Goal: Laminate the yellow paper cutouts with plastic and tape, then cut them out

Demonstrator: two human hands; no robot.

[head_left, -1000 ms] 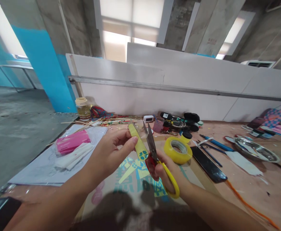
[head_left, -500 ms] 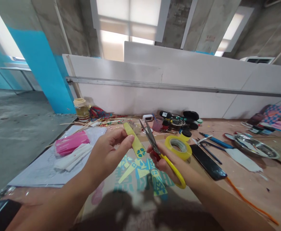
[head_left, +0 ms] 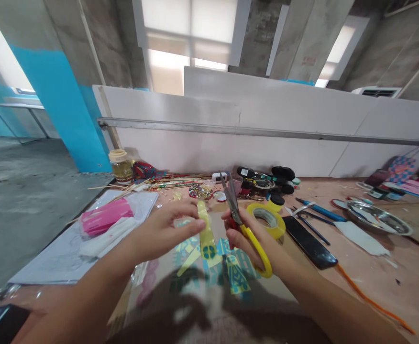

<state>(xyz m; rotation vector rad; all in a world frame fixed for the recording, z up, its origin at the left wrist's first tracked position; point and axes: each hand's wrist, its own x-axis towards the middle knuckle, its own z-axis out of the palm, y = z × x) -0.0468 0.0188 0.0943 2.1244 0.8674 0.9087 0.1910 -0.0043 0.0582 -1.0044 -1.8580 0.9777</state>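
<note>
White wall panel (head_left: 284,112), one, standing behind the table, so that it closes off the work surface at its far edge. Tabletop (head_left: 374,267), pinkish, littered, its supplies mostly pushed back or aside, presumably for elbow room. Brown sheet (head_left: 209,310), laid flat before the person, apparently as a base under loose pieces. White papers (head_left: 48,258), at left, beneath a pink packet. Left hand (head_left: 173,227), thumb against fingers, pinching the yellow strip by its upper part, which leaves the patterned end free. Right hand (head_left: 245,231), curled round the handles of the scissors (head_left: 234,205); the blades point up and away, slightly parted, apart from the strip, an arrangement that seems to spare the other hand. Metal dish (head_left: 406,227), far right, holding scraps. Black phone (head_left: 310,241), flat, at right, an orange cord at its near end. Pink packet (head_left: 105,217), on the papers. Tape roll (head_left: 279,229), yellow, lying on its side just beyond the right hand, likely for easy reach. Yellow strip (head_left: 206,234), upright between the hands, above the sheet, its blue-green wheel motif lowermost. Patterned cut-out (head_left: 240,282), yellow and blue-green, on the sheet. Bead heap (head_left: 200,192), multicoloured, beyond the strip.
</note>
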